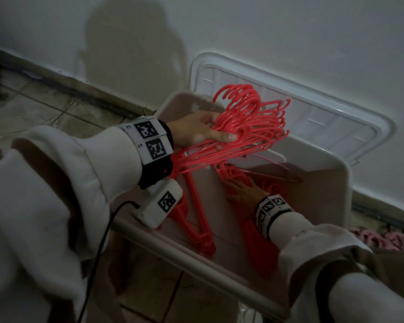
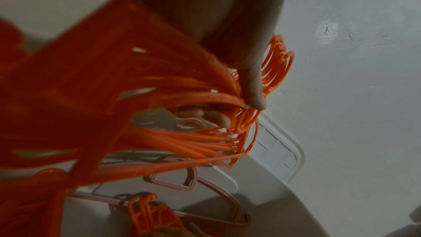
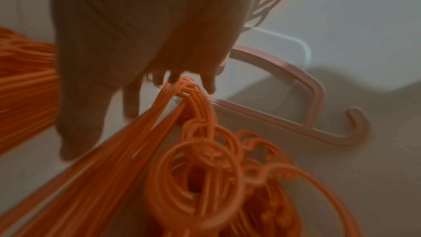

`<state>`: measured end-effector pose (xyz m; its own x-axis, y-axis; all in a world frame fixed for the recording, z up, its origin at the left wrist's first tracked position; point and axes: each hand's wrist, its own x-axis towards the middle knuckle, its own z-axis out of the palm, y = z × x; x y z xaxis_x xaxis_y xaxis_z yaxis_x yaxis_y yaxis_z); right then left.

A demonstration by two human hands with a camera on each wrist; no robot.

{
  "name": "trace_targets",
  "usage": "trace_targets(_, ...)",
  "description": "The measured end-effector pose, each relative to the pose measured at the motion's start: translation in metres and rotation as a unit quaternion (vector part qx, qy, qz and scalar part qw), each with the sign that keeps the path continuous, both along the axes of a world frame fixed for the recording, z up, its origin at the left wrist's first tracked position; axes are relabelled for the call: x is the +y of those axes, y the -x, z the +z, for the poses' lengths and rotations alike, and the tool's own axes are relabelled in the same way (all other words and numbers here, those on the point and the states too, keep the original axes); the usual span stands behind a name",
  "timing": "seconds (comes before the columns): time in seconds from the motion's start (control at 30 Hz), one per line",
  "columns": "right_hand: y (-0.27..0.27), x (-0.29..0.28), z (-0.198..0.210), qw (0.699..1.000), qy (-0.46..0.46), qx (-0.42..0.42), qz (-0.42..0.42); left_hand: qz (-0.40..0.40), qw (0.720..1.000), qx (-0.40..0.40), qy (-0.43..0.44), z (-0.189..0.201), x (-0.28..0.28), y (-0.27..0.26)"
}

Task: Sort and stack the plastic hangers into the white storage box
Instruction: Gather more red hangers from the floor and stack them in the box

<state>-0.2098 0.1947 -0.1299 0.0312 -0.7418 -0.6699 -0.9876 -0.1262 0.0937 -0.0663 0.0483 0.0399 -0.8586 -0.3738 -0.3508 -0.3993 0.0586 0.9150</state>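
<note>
My left hand (image 1: 216,130) grips a fanned bundle of red plastic hangers (image 1: 250,136) near their necks, above the white storage box (image 1: 322,201). In the left wrist view my thumb (image 2: 252,86) presses on top of the bundle (image 2: 182,141), with the other fingers curled beneath. Lower in the box, my right hand (image 1: 240,190) rests with spread fingers on a stack of red hangers (image 1: 254,241) lying on the bottom. The right wrist view shows my fingertips (image 3: 173,78) touching that stack's necks (image 3: 196,132). A single pale pink hanger (image 3: 296,93) (image 2: 193,183) lies on the box floor beside it.
The box lid (image 1: 313,117) leans against the white wall behind the box. A heap of pink hangers (image 1: 383,238) lies on the tiled floor to the right. A black cable (image 1: 98,252) hangs from my left wrist camera. More red hangers (image 1: 201,229) lie at the box's near left.
</note>
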Motion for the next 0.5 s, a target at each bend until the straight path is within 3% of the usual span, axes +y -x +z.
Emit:
trace_targets(0.23, -0.018, -0.003, 0.044, 0.979, 0.19, 0.07, -0.014, 0.001, 1.0, 0.007, 0.011, 0.0, -0.003, -0.001)
trace_targets(0.33, -0.019, -0.002, 0.041, 0.993, 0.117, 0.034, -0.003, 0.001, 1.0, 0.007, 0.01, 0.0, -0.002, 0.0)
trace_targets(0.4, -0.018, -0.003, 0.036, 0.983, 0.185, 0.017, 0.006, -0.001, 1.0, 0.005, 0.007, -0.001, -0.002, 0.0)
trace_targets(0.5, -0.011, -0.009, 0.031, 0.984, 0.17, 0.048, 0.017, -0.001, 1.0, 0.011, 0.003, -0.002, -0.003, 0.0)
